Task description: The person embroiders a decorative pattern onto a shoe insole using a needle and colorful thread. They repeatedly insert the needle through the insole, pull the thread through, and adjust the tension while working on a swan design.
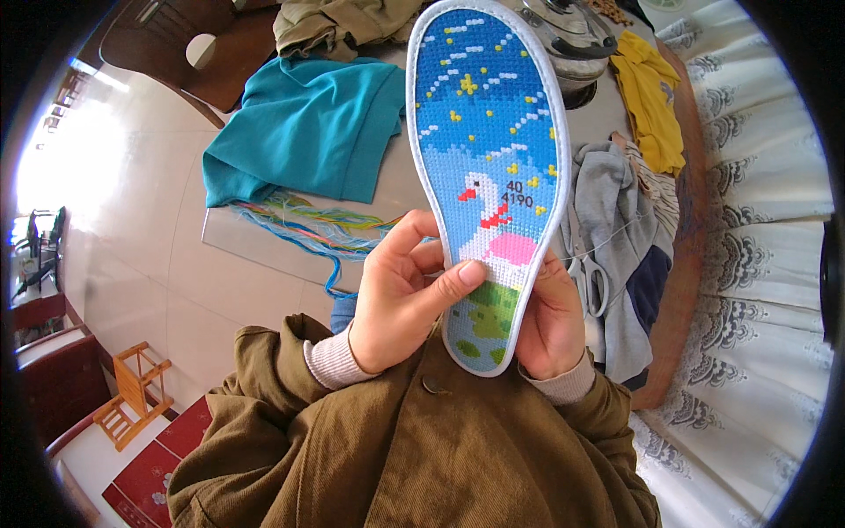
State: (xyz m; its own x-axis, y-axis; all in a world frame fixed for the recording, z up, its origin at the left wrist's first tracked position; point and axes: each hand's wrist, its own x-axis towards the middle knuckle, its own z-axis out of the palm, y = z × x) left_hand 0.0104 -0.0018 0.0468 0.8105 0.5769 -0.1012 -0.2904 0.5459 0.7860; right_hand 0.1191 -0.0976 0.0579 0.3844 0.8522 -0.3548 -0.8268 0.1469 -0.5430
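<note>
A cross-stitch shoe insole (pixel 488 155) with white edging stands upright before my chest, its patterned face towards me. The pattern is a white bird with a red beak under a blue, yellow-dotted sky, with green patches at the heel. Printed figures mark the fabric. My left hand (pixel 399 300) grips its left edge, thumb flat on the front. My right hand (pixel 553 313) holds the right edge from behind, so most of its fingers are hidden. A thin pale thread (pixel 610 237) runs from near my right hand out over the grey cloth.
White-handled scissors (pixel 596 287) lie right of my hand beside a grey garment (pixel 604 198). Coloured thread skeins (pixel 310 224) lie left, below a teal garment (pixel 310 125). A metal pot (pixel 571 46) and yellow cloth (pixel 650 99) are farther back. White curtains (pixel 746 231) hang right.
</note>
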